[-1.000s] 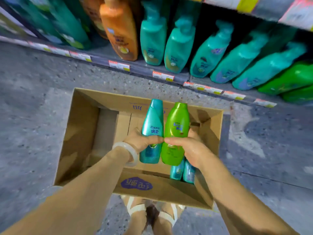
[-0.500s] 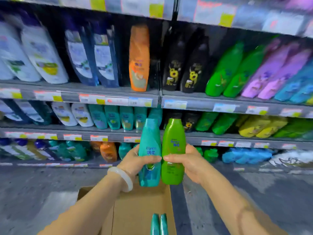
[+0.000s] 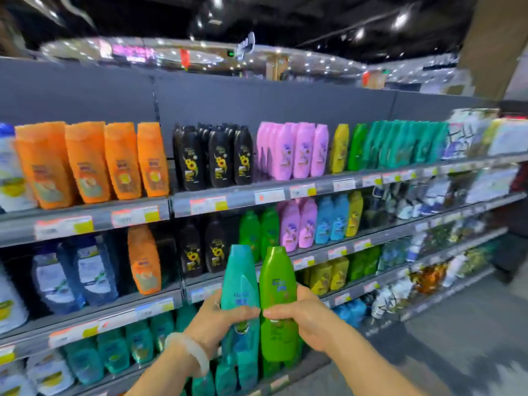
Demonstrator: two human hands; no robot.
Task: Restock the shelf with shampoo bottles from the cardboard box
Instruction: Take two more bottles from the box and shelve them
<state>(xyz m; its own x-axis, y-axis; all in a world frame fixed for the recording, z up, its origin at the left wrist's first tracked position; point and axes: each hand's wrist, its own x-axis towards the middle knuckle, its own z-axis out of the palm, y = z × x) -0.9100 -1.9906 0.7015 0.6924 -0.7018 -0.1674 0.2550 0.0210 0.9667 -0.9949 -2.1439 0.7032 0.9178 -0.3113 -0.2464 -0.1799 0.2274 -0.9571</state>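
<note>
My left hand [image 3: 218, 320], with a pale bangle on the wrist, grips a teal shampoo bottle [image 3: 240, 284] around its middle. My right hand [image 3: 300, 315] grips a green shampoo bottle [image 3: 277, 284] the same way. Both bottles stand upright and touch side by side, held in front of the shelf [image 3: 85, 217], level with its lower rows. The cardboard box is out of view.
The shelf unit has several tiers of orange bottles [image 3: 85, 161], black bottles [image 3: 217, 157], pink bottles [image 3: 300, 150], green bottles [image 3: 258, 232] and teal bottles [image 3: 405, 141], with price tags along the rails. Grey aisle floor [image 3: 463, 332] lies to the right.
The view swung up from the box on the floor to the upper shelves. Both hands lifted the two bottles out of the box and up in front of the shelf.
</note>
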